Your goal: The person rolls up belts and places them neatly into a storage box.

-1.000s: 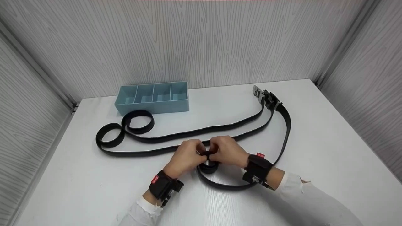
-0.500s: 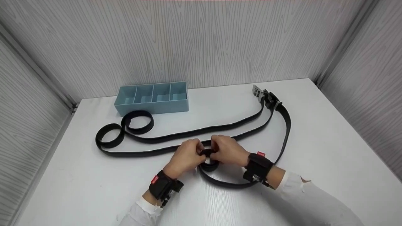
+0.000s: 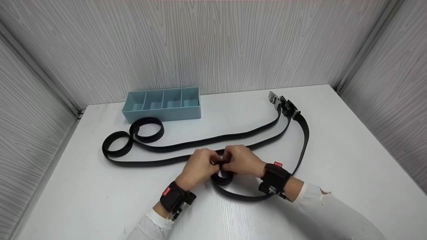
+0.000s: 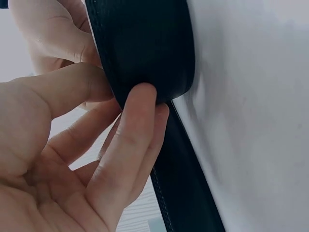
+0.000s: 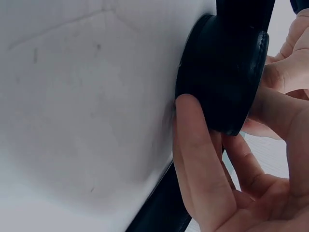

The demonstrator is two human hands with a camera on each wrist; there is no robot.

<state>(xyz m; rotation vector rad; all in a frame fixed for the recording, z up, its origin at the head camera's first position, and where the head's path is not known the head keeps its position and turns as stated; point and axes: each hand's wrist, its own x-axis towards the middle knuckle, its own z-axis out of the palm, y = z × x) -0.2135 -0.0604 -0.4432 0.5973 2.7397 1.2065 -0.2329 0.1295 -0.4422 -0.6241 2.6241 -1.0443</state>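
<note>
Both hands meet over the coiled end of a black belt (image 3: 223,182) on the white table. My left hand (image 3: 199,166) pinches the coil from its left side, and the thumb reaches in at the top. On the opposite side my right hand (image 3: 244,162) grips it likewise. In the left wrist view, fingertips press the outer wrap of the belt (image 4: 145,43), which stands on edge. The right wrist view has fingers along the wound belt (image 5: 219,72) too. From the coil the strap curves right and back to its buckle. Fingers hide part of the coil's centre.
Two more black belts, a front one (image 3: 150,163) and a rear one (image 3: 200,143), lie behind the hands with their left ends coiled. Metal buckles (image 3: 275,100) cluster at the back right. A blue four-section box (image 3: 163,115) stands near the back wall (image 3: 213,43).
The hands stay in nearly the same place. Their fingers have shifted slightly on the coil, and its middle opening looks narrower than half a second ago.
</note>
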